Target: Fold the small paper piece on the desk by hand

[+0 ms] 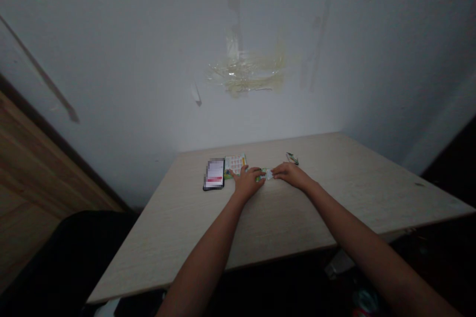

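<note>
My left hand (pixel 248 183) lies palm down with its fingers spread. Its left fingers reach over the lower edge of a printed sheet (pixel 235 162) with rows of small pictures and a green border. The other fingertips rest at the left end of a small green and white printed paper piece (pixel 269 174), flat on the table. At that piece's right end, the fingers of my right hand (pixel 292 174) are drawn together on its edge. Just beyond the right hand is a small dark green and white piece (pixel 292 158). Print on the pieces is too small to read.
A phone (pixel 214 174) with a lit, blurred screen lies left of the sheet. The pale wooden table (pixel 178 237) meets a wall (pixel 148 59) bearing old clear tape (pixel 247 72). A small scrap (pixel 420 184) lies far right. A dark object (pixel 74 252) stands left of the table.
</note>
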`<state>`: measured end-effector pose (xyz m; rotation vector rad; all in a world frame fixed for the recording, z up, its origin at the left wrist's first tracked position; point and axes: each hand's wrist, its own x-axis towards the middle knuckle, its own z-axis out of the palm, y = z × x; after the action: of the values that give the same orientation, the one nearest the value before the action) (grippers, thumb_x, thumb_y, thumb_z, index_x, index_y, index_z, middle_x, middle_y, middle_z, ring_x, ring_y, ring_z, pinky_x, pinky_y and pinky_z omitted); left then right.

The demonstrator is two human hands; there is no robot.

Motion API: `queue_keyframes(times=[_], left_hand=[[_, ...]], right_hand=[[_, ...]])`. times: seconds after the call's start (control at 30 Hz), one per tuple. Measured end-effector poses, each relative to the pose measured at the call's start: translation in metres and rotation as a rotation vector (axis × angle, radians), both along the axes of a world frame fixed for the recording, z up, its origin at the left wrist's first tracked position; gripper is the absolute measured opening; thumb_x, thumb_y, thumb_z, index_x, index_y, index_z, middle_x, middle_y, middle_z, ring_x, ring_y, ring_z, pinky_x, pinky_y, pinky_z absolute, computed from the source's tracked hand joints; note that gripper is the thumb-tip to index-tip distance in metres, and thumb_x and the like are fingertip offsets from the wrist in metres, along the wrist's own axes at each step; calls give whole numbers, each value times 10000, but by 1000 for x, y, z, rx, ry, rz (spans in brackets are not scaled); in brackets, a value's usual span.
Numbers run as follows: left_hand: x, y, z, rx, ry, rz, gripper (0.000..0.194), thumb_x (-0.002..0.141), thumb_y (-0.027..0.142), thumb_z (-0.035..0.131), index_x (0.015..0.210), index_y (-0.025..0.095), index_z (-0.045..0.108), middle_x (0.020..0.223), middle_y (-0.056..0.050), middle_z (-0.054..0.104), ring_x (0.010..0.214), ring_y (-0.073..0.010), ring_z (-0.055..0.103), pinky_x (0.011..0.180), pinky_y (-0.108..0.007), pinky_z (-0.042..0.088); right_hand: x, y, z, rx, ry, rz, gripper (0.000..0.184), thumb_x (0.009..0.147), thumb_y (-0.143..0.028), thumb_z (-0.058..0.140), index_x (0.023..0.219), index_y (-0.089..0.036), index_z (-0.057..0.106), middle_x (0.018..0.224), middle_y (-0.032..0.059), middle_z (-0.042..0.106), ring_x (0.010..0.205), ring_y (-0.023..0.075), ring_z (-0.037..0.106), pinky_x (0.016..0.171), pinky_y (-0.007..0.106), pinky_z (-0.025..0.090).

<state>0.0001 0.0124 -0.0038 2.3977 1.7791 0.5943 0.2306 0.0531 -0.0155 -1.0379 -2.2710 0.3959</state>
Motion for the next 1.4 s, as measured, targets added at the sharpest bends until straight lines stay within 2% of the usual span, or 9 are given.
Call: queue_keyframes(times=[0.13, 0.27, 0.5, 0.73, 0.93, 1.2, 1.4], left_hand=[[0, -1, 1, -1, -7, 1, 300, 865, 513, 574, 1147, 483, 675, 1389, 77, 592, 1395, -347, 327, 1100, -758, -11], [0, -3, 5, -26, -2, 9, 314, 862, 522, 576, 1158, 464, 665, 1393, 71, 591, 1399, -339, 324, 1100, -756, -17], [1, -2, 5, -31, -22, 24, 306, 864, 514, 575, 1135, 416, 675, 1380, 49, 605, 1403, -349, 320, 1074, -775, -44], [3, -2, 8, -47, -23, 46, 327, 884, 598, 514, 1079, 419, 706, 1384, 58, 602, 1405, -348, 314, 1078, -773, -34], [5, -1, 6, -25, -48, 39, 318, 872, 602, 547, 1049, 405, 722, 1352, 55, 626, 1390, -344, 343, 1110, -742, -14], [8, 1, 3, 14, -55, 61, 291, 874, 581, 558, 1019, 393, 727, 1313, 32, 651, 1368, -351, 369, 1065, -782, -60], [9, 1, 2, 30, -53, 60, 279, 869, 560, 579, 1024, 377, 721, 1302, 27, 659, 1358, -340, 382, 1078, -771, -50]], right_hand=[[-5, -5, 4, -65, 101, -51, 209, 832, -343, 678, 964, -222, 784, 985, 76, 768, 968, 249, 690, 926, 381, 502], [-13, -6, 7, -55, 107, -102, 212, 839, -355, 668, 904, -190, 784, 933, 92, 764, 928, 251, 678, 887, 375, 498], [-18, 6, -6, -20, 111, -204, 224, 787, -357, 716, 925, -189, 769, 943, 89, 746, 932, 244, 650, 889, 386, 470], [-22, 10, -10, -32, 98, -268, 239, 762, -350, 741, 937, -188, 759, 946, 84, 738, 950, 241, 633, 899, 379, 458], [-25, 7, -8, -31, 78, -295, 223, 766, -340, 732, 938, -200, 758, 938, 80, 729, 947, 242, 618, 881, 376, 451], [-27, 5, -7, -34, 100, -321, 238, 751, -342, 751, 942, -203, 726, 937, 63, 724, 939, 234, 609, 862, 361, 443], [-29, 1, -4, -11, 88, -314, 203, 753, -332, 754, 909, -210, 709, 903, 49, 712, 902, 222, 597, 819, 335, 428]])
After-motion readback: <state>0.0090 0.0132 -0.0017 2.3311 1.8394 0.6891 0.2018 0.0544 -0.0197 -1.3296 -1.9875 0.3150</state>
